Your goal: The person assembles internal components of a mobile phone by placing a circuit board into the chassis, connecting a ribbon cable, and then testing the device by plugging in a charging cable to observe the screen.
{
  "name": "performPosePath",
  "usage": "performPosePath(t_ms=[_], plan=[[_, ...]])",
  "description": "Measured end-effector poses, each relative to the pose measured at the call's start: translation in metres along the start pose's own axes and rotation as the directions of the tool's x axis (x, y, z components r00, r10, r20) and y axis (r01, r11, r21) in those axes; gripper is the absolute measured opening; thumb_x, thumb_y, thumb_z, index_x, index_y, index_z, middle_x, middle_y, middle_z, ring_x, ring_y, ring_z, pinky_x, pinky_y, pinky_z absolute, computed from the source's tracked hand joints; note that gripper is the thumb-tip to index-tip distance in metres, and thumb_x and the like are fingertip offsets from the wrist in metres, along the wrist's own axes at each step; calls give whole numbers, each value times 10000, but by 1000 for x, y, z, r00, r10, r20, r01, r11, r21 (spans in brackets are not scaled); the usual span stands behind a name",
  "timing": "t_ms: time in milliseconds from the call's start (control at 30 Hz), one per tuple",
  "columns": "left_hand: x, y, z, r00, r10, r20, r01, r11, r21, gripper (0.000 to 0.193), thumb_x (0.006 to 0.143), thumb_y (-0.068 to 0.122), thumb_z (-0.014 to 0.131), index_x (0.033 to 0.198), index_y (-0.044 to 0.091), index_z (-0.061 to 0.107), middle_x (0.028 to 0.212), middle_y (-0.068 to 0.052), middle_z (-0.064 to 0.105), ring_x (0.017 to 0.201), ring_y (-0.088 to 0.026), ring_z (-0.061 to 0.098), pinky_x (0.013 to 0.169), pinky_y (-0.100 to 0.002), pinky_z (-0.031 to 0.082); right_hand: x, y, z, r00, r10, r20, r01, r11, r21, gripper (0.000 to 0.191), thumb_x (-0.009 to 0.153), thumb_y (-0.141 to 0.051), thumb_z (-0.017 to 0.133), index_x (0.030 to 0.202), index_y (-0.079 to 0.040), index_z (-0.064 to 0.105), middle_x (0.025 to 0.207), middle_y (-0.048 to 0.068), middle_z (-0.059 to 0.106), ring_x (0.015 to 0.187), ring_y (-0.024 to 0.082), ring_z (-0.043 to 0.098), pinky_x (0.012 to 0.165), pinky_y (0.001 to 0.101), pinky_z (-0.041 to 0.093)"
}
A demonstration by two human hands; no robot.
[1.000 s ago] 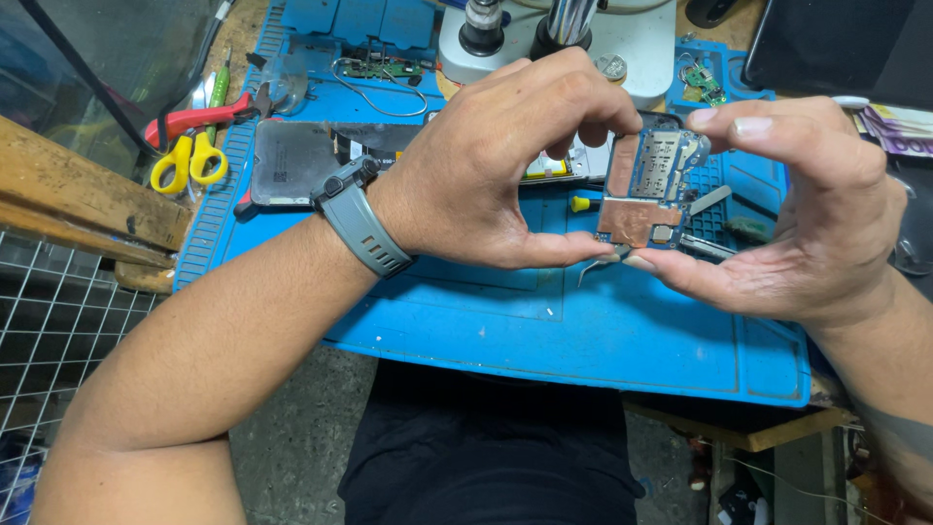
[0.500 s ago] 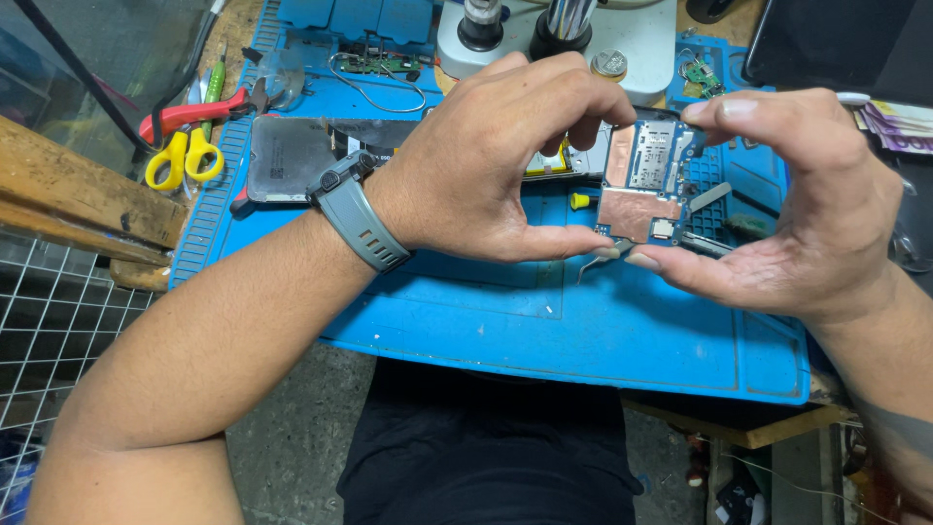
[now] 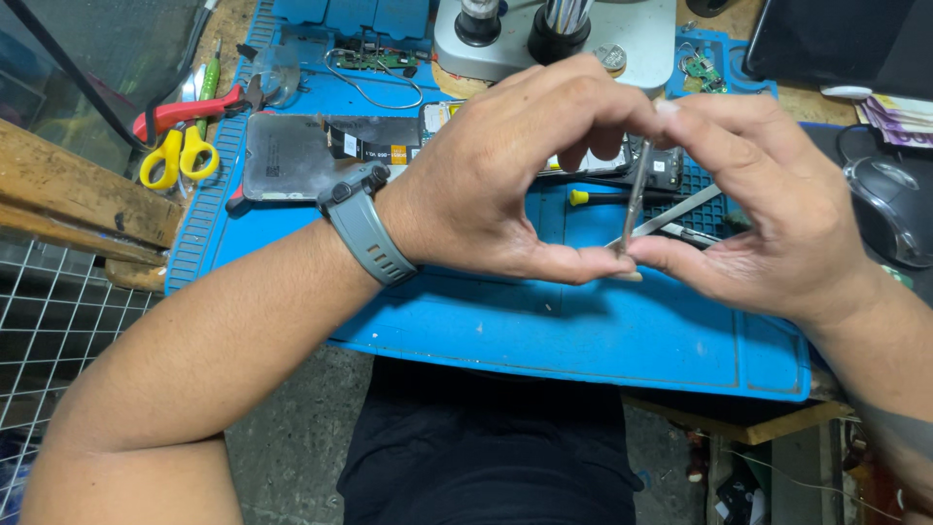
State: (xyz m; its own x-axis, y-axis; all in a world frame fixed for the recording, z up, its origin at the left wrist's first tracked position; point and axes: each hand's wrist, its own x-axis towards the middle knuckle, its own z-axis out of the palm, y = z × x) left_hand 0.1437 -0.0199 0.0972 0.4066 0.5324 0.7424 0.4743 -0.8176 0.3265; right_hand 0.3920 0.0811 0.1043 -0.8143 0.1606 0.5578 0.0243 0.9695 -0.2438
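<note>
The thin metal-edged circuit board point(image 3: 637, 194) stood edge-on between both hands over the blue silicone work mat point(image 3: 583, 331); half a second earlier its flat copper face had been turned toward me, so it had been rotated. My left hand point(image 3: 505, 175) curled round it, thumb tip meeting the board's lower end and fingers closed over the top. My right hand point(image 3: 768, 214) pinched the same board from the other side, thumb under, forefinger on top. Both hands sat nearer the microscope base than before.

A grey rubber wristwatch point(image 3: 364, 228) sat on the left wrist. Behind the hands lay silver tweezers point(image 3: 675, 214), a yellow-tipped screwdriver point(image 3: 593, 197) and a dark opened phone back point(image 3: 292, 156). Yellow-handled scissors point(image 3: 180, 156) and red-handled pliers point(image 3: 190, 109) lay at the mat's left edge. The grey microscope base point(image 3: 525, 49) stood beyond, and a grey computer mouse point(image 3: 889, 209) well off to the right. The hands hid most of the board's faces.
</note>
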Motion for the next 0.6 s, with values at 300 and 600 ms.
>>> performPosePath(t_ms=[300,600], plan=[[1,10,14,994,14,-111,0,992,124,706,908,447,949,1371,110,536,1131,-55,514,1005,-231,499,907,-350,440,-14,-3,13,980,196,32,-189,868,459,697,755,-38,765,1391,39,488,1373,125,547,1266,207,566,1093,326,473],[1,15,14,991,-34,-130,52,990,133,695,868,459,929,1375,171,551,1203,-60,441,1095,-232,438,949,-349,422,-20,-4,17,967,232,109,-249,753,610,786,787,-91,816,1459,-24,414,1380,56,536,1320,156,569,1179,345,478]])
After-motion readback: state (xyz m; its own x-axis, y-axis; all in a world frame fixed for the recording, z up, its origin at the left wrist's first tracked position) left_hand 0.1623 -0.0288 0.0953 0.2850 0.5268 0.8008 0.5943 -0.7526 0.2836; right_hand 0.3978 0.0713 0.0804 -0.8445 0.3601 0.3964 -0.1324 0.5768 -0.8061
